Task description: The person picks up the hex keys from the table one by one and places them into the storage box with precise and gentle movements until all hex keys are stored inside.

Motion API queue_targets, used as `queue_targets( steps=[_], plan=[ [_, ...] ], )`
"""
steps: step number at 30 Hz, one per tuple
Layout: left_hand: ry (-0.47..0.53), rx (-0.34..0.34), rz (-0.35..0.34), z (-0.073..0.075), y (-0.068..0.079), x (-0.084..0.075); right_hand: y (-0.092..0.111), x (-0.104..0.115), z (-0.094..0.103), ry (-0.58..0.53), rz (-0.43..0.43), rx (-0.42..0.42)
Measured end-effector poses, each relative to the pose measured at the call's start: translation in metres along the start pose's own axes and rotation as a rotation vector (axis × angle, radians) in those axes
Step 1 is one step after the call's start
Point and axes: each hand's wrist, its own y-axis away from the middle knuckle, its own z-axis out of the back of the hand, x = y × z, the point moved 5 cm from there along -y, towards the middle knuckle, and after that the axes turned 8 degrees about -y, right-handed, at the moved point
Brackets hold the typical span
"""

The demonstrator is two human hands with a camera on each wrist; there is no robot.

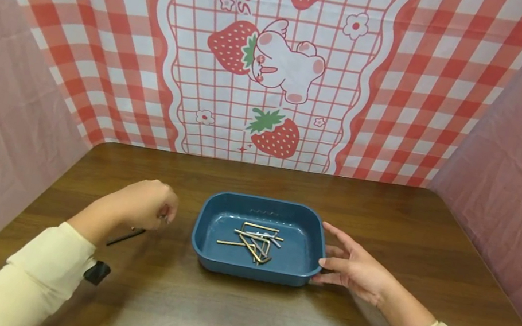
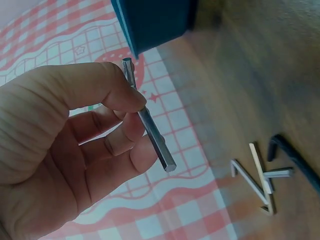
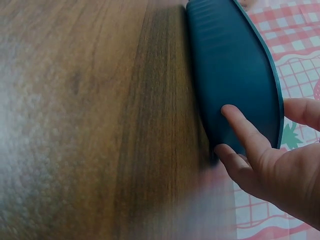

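My left hand (image 1: 146, 204) is raised over the left of the table, left of a blue plastic bin (image 1: 247, 272). Between thumb and fingers it pinches a silver hex key (image 2: 156, 137), plain in the left wrist view but mostly hidden in the head view. Several gold and silver hex keys (image 1: 255, 236) lie crossed inside the bin. With fingers spread and fairly straight, my right hand (image 1: 357, 273) touches the bin's right end. In the right wrist view, fingertips (image 3: 231, 111) rest against the outer wall.
Beneath the left forearm a black hex key (image 1: 125, 238) lies on the wooden table (image 1: 223, 319). The left wrist view shows a gold hex key (image 2: 259, 162) and silver ones near it. A strawberry-patterned cloth (image 1: 279, 61) hangs behind the table, with pink cloth at both sides.
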Motion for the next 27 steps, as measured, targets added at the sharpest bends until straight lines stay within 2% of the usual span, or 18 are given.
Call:
queue_targets(
  steps=[8, 15, 19, 27],
  plan=[
    [0.025, -0.018, -0.025, 0.011, -0.016, -0.011, 0.0, 0.0, 0.0, -0.001, 0.0, -0.001],
    [-0.018, -0.025, -0.071, 0.019, -0.033, -0.027, 0.0, -0.001, 0.001, -0.006, -0.003, -0.003],
    [-0.062, 0.005, -0.108, 0.021, -0.043, -0.037, 0.0, -0.001, 0.002, -0.006, -0.004, -0.004],
    [-0.122, 0.093, -0.113, 0.018, -0.067, -0.053, 0.0, -0.001, 0.001, -0.015, -0.002, -0.005]
  ],
)
